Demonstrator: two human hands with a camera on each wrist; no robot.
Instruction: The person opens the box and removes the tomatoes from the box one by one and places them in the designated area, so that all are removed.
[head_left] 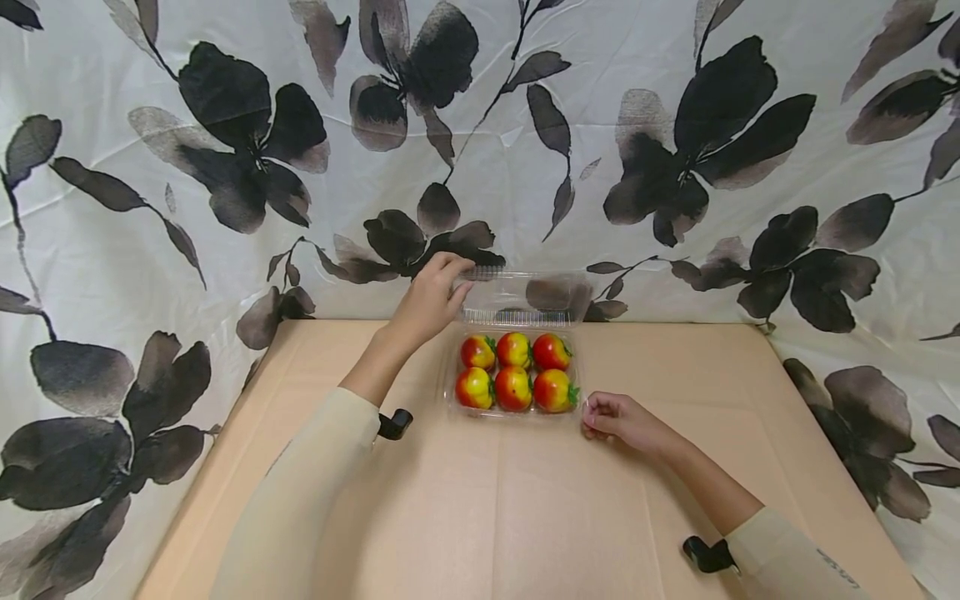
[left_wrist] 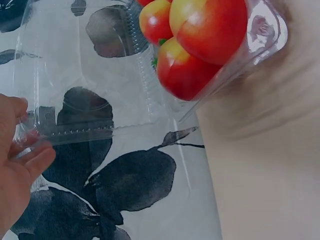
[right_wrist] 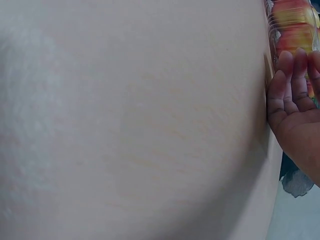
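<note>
Tan tabletop (head_left: 465, 500) before a floral cloth (head_left: 577, 50): six fruits (head_left: 513, 385) in an opened clamshell box (head_left: 517, 414)

Black-and-grey flowers (head_left: 225, 92) pattern the white cloth, which hangs behind the tabletop and shows along its left and right sides. Near the far edge sits the clear plastic box, holding the red-and-yellow fruits in two rows of three, green leafy bits showing on several. Its lid (head_left: 525, 293) is raised at the back, in front of the cloth. The left hand (head_left: 433, 296) pinches the lid's left outer corner between fingers and thumb. The right hand (head_left: 622, 419) is just beside the box's right front corner, its fingers loosely bent; whether they touch the plastic cannot be told. Cream sleeves (head_left: 300, 483) cover both forearms, each cuff with a black device (head_left: 395, 424).
</note>
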